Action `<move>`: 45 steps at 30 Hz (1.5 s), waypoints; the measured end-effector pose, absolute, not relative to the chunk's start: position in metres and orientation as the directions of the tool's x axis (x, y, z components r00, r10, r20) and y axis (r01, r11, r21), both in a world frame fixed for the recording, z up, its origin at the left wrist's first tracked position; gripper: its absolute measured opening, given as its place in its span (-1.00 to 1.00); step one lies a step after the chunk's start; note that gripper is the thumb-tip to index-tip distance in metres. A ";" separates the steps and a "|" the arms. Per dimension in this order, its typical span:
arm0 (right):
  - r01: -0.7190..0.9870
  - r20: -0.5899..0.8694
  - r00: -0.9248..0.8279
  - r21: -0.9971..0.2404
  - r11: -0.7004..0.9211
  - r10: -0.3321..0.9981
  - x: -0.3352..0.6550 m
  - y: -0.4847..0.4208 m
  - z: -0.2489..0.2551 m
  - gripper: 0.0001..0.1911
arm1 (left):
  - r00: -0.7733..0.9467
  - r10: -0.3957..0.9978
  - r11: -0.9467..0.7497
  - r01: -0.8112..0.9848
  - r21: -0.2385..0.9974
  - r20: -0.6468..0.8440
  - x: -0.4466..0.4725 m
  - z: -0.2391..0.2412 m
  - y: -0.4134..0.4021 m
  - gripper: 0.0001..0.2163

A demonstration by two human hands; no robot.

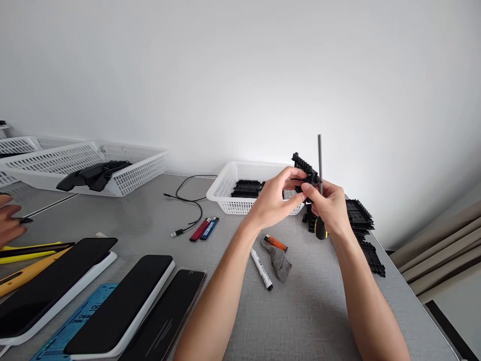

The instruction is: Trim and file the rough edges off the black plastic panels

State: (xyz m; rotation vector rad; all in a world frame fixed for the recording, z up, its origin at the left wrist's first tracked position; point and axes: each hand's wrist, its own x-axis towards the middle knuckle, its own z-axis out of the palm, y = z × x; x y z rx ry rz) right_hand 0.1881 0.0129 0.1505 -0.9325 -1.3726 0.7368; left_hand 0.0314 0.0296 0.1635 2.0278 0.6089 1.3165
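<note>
Landmark: the white basket [221, 188], standing on the grey bench [300, 311] near the wall.
Left hand: the left hand [274, 198] is raised just in front of the basket's right end. Its grip is closed, fingers and thumb pinching the black plastic part [305, 170].
Black plastic part: a ridged piece held in the air above the basket's right corner, between the two hands and tilted.
Right hand: the right hand [330, 208] is just right of the basket. Its grip is closed around the screwdriver [319, 155], with the fingertips also touching the black plastic part.
Screwdriver: upright, with the metal shaft pointing up past the part and the black-and-yellow handle coming out under the palm.
In the basket: more black pieces [246, 188] lie at the bottom.
Right of the basket: a stack of black ridged plates [361, 215] lies on the bench, partly hidden behind the right hand.
In front of the basket: an orange lighter [276, 242], a grey cloth [281, 263] and a white marker [262, 269] lie close together.
Left of the basket: a black cable [190, 200] lies nearby, with a red and a blue stick [204, 229] touching side by side.
Far left of the basket: a larger white basket [143, 165] holds a dark object. Several dark-screened phones [124, 301] lie nearer the camera, and another person's hand [8, 220] shows at the frame's edge.
</note>
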 end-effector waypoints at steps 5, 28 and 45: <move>0.041 0.455 0.277 -0.886 0.463 0.846 0.190 0.019 0.145 -0.58 | 0.295 0.633 -0.773 0.206 0.599 0.716 0.034 0.161 0.033 -0.82; 0.307 0.510 -0.023 -0.815 0.492 0.860 0.195 0.011 0.154 -0.50 | -0.036 0.825 -0.545 0.209 0.812 0.564 0.017 0.146 0.053 -0.53; 0.519 0.576 0.102 -0.726 0.451 0.811 0.209 -0.018 0.173 -0.44 | -0.137 0.486 -0.832 0.228 0.505 0.863 0.017 0.145 0.066 -0.49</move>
